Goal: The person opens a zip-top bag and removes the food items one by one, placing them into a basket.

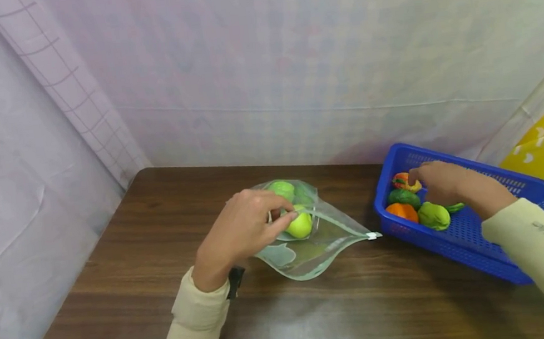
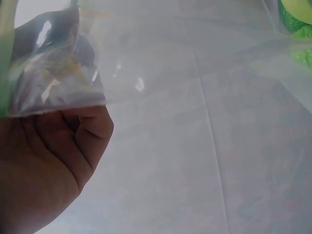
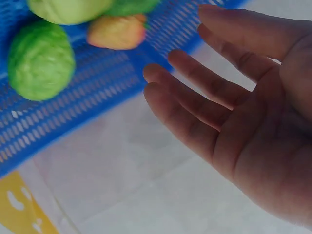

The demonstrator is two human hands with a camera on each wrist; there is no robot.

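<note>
My left hand [image 1: 243,226] pinches the rim of a clear zip bag [image 1: 307,258] between thumb and fingers. The bag lies on the table with its mouth spread; inside are a smooth green fruit [image 1: 300,226] and a leafy light-green ball [image 1: 281,189]. In the left wrist view, clear plastic [image 2: 156,63] covers the fingertips. Over the blue basket [image 1: 463,259] reaches my right hand [image 1: 442,181], fingers extended beside a red-and-yellow fruit [image 1: 406,182]. Seen from the right wrist, that hand [image 3: 243,107] has spread fingers and an unfilled palm.
The basket also holds an orange pumpkin-like piece [image 1: 402,212], a dark green piece [image 1: 403,197], a light green piece [image 1: 433,216] and a wrinkled green one [image 3: 41,61]. A white slider [image 1: 372,235] sits at the bag's corner near the basket. Curtains [image 1: 290,66] border the brown table [image 1: 138,274].
</note>
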